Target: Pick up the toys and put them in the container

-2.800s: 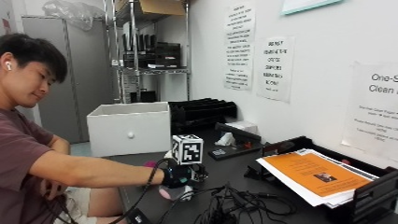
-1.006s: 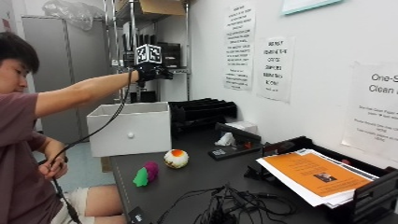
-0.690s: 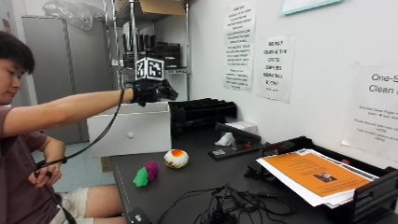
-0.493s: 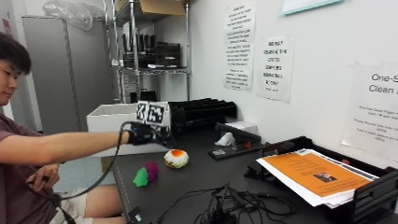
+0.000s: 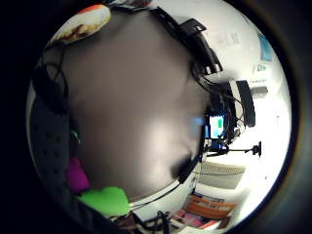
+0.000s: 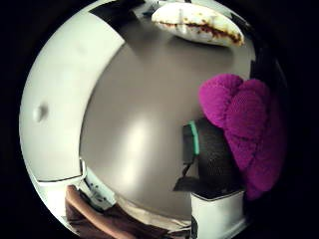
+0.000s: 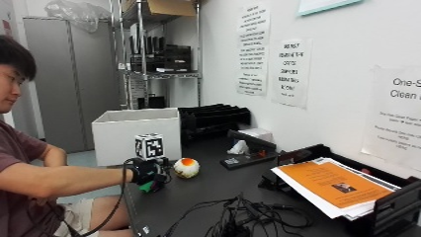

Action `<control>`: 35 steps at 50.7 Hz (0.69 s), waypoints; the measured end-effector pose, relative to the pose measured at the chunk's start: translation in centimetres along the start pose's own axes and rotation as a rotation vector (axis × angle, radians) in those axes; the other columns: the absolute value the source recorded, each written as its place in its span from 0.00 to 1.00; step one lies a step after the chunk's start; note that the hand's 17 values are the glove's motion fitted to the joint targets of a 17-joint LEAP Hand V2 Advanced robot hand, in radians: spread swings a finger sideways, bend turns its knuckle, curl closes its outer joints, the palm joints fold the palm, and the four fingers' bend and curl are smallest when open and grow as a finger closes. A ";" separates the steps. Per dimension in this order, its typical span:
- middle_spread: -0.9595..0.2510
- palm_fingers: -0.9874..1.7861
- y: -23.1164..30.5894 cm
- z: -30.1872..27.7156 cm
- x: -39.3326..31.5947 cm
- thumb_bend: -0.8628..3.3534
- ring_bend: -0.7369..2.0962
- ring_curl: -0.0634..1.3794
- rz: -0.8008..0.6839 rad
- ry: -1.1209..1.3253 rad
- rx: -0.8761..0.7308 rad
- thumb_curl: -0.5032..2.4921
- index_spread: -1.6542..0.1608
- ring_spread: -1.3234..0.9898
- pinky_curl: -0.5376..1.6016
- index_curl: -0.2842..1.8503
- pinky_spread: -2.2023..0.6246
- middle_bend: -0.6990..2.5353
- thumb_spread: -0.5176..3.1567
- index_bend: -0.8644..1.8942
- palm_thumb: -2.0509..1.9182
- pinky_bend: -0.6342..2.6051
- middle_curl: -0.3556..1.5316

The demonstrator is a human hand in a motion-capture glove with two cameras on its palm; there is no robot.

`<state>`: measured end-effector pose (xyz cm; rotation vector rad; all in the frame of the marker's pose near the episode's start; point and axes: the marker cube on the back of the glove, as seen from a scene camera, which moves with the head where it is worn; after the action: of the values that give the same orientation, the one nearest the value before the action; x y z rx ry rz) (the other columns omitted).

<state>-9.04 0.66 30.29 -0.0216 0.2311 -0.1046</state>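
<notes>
My gloved right hand [image 7: 146,173] is low over the black table [image 7: 217,190], at its front left corner. A magenta plush toy [image 6: 249,134] lies right against the palm, with the gloved thumb [image 6: 214,154] beside it; the fingers do not visibly curl round it. A green toy [image 7: 154,186] [image 5: 105,200] sits on the table just under the hand. A white ball toy with an orange patch [image 7: 186,168] [image 6: 199,22] rests a little to the hand's right. The white container [image 7: 136,134] stands behind the hand.
A tangle of black cables [image 7: 243,217] lies at the table's front middle. Black trays [image 7: 214,118] stand by the wall, and a tray with orange papers [image 7: 329,185] sits at the right. A metal shelf [image 7: 158,59] rises behind the container.
The hand has come down from above the white container to the toys at the table's front left. The ball and green toy have not moved.
</notes>
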 end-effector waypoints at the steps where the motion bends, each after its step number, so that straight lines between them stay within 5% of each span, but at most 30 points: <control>1: 0.61 0.74 -0.1 -0.1 0.0 0.22 0.70 0.39 -0.005 -0.013 -0.033 0.25 0.78 0.46 0.41 0.22 0.68 0.39 0.50 0.41 0.54 0.50 0.36; 11: 0.57 0.80 -0.7 -2.7 -0.1 0.25 0.71 0.42 -0.030 -0.143 -0.306 0.31 0.76 0.45 0.42 0.25 0.66 0.49 0.45 0.44 0.63 0.47 0.44; 35: 0.62 0.78 -6.0 -26.0 -0.9 0.23 0.76 0.44 -0.005 -0.073 0.016 0.38 0.74 0.45 0.45 0.35 0.65 0.57 0.37 0.56 0.66 0.49 0.53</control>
<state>-16.54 -5.42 5.37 -0.0096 0.1572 -0.1101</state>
